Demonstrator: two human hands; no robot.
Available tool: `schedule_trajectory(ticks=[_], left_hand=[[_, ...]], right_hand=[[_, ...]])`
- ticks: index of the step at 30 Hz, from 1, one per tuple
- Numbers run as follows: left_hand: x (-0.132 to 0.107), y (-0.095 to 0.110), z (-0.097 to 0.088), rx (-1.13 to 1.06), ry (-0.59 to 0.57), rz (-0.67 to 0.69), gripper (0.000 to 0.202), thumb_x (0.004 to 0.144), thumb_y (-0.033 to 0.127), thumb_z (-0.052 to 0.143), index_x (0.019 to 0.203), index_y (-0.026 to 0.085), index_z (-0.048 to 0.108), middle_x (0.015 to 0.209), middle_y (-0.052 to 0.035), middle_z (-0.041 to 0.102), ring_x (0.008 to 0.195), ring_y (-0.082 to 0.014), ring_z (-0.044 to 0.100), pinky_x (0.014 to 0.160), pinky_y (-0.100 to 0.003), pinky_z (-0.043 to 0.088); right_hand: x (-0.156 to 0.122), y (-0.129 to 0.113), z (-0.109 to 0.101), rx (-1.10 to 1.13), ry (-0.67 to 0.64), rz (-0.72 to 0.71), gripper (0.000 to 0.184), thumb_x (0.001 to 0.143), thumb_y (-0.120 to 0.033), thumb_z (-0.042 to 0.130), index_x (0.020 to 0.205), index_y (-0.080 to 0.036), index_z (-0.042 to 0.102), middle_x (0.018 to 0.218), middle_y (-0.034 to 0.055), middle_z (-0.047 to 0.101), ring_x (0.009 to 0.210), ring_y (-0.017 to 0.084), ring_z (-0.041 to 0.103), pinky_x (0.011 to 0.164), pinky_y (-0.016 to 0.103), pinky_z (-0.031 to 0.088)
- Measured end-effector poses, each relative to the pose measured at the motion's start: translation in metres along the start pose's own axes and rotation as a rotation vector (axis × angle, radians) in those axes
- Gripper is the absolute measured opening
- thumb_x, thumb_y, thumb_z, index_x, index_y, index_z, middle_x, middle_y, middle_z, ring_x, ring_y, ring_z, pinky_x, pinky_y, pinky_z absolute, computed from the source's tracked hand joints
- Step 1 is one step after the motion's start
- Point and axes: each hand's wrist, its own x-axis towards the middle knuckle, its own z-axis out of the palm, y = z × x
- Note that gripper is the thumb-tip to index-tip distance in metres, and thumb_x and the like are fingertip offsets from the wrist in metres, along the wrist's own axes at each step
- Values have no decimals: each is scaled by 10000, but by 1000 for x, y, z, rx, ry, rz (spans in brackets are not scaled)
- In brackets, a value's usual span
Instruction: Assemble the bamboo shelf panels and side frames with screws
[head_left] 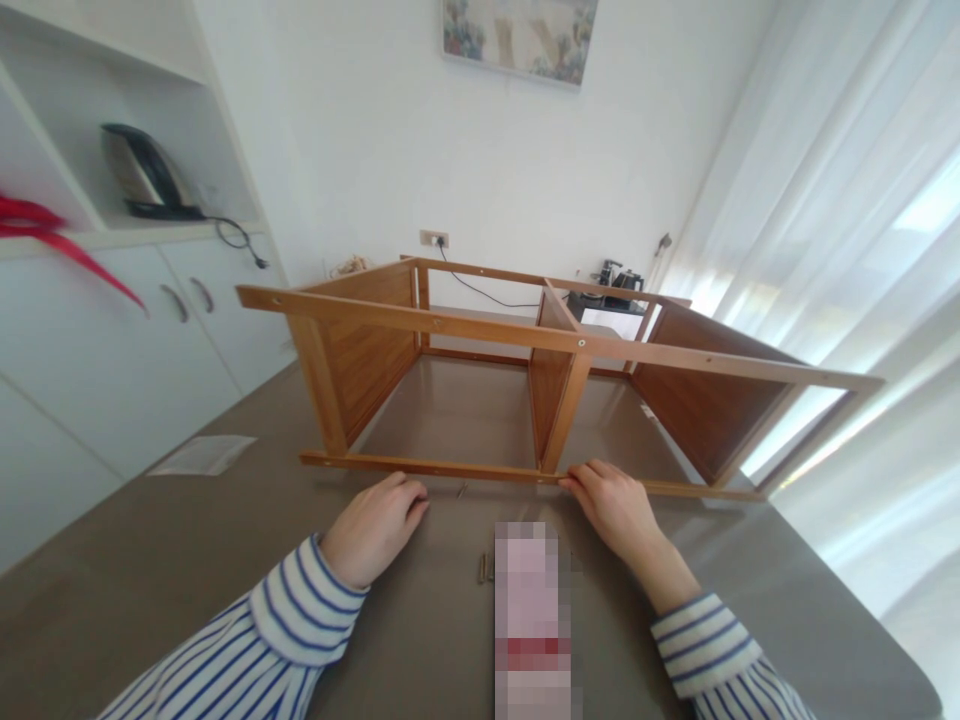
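A bamboo shelf frame (480, 330) lies on its side on the grey-brown table (150, 570), with two side panels and a middle divider between long rails. My left hand (375, 527) rests on the table just in front of the lower front rail (420, 466), its fingers curled; whether they hold something small is hidden. My right hand (613, 505) has its fingers closed in a pinch on that rail near the foot of the divider. A loose screw (460, 491) lies between my hands, and two more screws (484, 568) lie nearer to me.
A clear plastic bag (202, 453) lies at the table's left edge. White cabinets and a shelf with an electric kettle (146, 172) stand to the left. Sheer curtains (847, 230) hang on the right. A blurred oblong patch (532, 620) sits in front of me.
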Motion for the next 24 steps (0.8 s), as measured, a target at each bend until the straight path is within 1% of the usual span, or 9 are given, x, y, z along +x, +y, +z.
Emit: schedule_trajectory(ticks=[4,8,9,11,13,15,18,24], left_hand=[[-2,4,1,-54,-5,39,293,889,225,369,915,189,659,922,-73,635,851,-198,619,800,-321,455],[-5,10,0,-119,-32,80,277,868,218,397,885,207,673,894,-59,645,838,-186,618,785,-297,455],[-5,12,0,-126,-34,90,280,866,223,398,909,212,674,896,-57,643,841,-185,618,786,-291,456],[-4,17,1,-118,-27,105,318,873,232,378,1020,214,659,920,-64,632,854,-188,619,797,-289,459],[-2,21,3,-80,-17,113,383,881,233,346,1158,194,608,947,-83,612,862,-200,616,808,-305,463],[0,25,5,-27,-16,121,432,881,223,327,1244,162,553,962,-103,590,865,-214,609,811,-327,467],[2,30,9,50,-36,132,464,866,200,335,1293,143,510,992,-120,563,875,-220,596,810,-337,470],[-1,35,11,138,-59,150,475,870,172,328,1317,172,489,981,-114,541,883,-215,576,787,-324,475]], right_hand=[[0,0,0,3,0,-7,388,977,-445,317,976,-244,648,910,45,656,855,159,605,658,224,392],[0,0,0,6,-1,-11,392,978,-440,318,973,-237,653,907,52,659,860,157,605,663,220,394],[0,0,0,7,0,-10,394,978,-440,317,971,-236,654,908,54,659,859,156,605,663,220,394],[-1,0,0,9,5,-8,395,978,-442,316,969,-236,653,909,52,659,856,156,606,661,219,393],[-1,0,0,10,10,-3,390,977,-444,318,971,-239,650,909,48,659,854,159,606,656,220,390],[-1,0,1,11,16,1,386,975,-449,322,970,-241,648,909,44,658,855,164,606,654,221,389],[-1,0,2,14,21,2,391,974,-454,321,967,-239,647,909,47,656,854,163,605,658,220,389],[0,1,2,16,20,-3,386,975,-450,324,962,-243,650,906,43,659,856,160,606,661,221,389]])
